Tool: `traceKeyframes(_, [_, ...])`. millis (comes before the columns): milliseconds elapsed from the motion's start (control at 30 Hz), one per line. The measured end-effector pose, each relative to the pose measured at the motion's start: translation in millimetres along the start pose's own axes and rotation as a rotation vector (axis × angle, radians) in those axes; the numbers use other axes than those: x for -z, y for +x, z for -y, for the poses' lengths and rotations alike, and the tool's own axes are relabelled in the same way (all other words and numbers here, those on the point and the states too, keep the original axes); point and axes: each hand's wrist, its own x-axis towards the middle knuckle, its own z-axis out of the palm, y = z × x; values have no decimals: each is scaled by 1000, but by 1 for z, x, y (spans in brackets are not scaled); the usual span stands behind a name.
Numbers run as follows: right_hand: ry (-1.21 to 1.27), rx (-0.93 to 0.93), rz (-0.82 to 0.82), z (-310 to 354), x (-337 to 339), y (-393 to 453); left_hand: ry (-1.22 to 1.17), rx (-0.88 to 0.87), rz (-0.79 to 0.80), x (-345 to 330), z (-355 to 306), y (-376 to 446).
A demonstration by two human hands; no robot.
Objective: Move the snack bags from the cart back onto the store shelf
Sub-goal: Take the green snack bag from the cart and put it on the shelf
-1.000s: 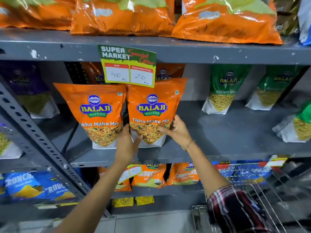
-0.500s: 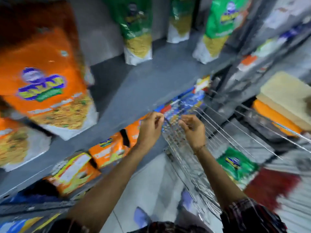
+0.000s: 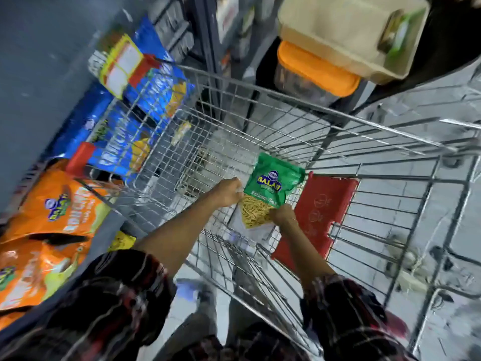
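Observation:
A green snack bag (image 3: 273,178) with yellow sev showing through its lower window lies inside the wire shopping cart (image 3: 286,121). Both my hands are down in the cart on it. My left hand (image 3: 229,191) grips the bag's left edge. My right hand (image 3: 282,213) grips its lower right corner. The grey store shelf (image 3: 39,74) runs along the left, with blue and orange snack bags on the level below it.
A red plastic flap (image 3: 320,212) of the cart's child seat sits just right of the bag. Blue bags (image 3: 156,84) and orange bags (image 3: 52,217) line the lower shelf on the left. A beige and orange container (image 3: 325,61) stands beyond the cart.
My hands left the orange bags on the shelf and swung right and down into the cart. They now hold the green bag.

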Motion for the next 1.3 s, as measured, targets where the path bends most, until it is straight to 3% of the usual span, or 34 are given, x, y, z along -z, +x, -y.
traceKeyframes(100, [-1, -65, -23, 1, -19, 17, -50, 75, 71, -22, 5, 37])
traceKeyframes(300, [251, -285, -226, 8, -40, 40, -212, 205, 45, -58, 6, 80])
traceKeyframes(600, [498, -194, -132, -9, -34, 57, -452, 238, 11, -78, 23, 83])
traceKeyframes(733, [514, -178, -110, -7, -29, 57, -552, 259, -95, -80, 25, 79])
traceKeyframes(833, [484, -71, -80, -5, -26, 55, -706, 292, -112, -71, 29, 74])
traceKeyframes(933, [461, 36, -26, -1, -18, 43, -871, 253, -14, -56, 34, 57])
traceKeyframes(1067, [358, 277, 2, 20, 5, 23, -854, 191, 16, -23, 32, 26])
traceKeyframes(1167, [409, 397, 75, 44, 25, 2, -886, 111, -57, 13, 28, -5])
traceKeyframes(1300, [496, 576, 153, 85, 43, -39, -898, -56, -297, 59, 24, -56])
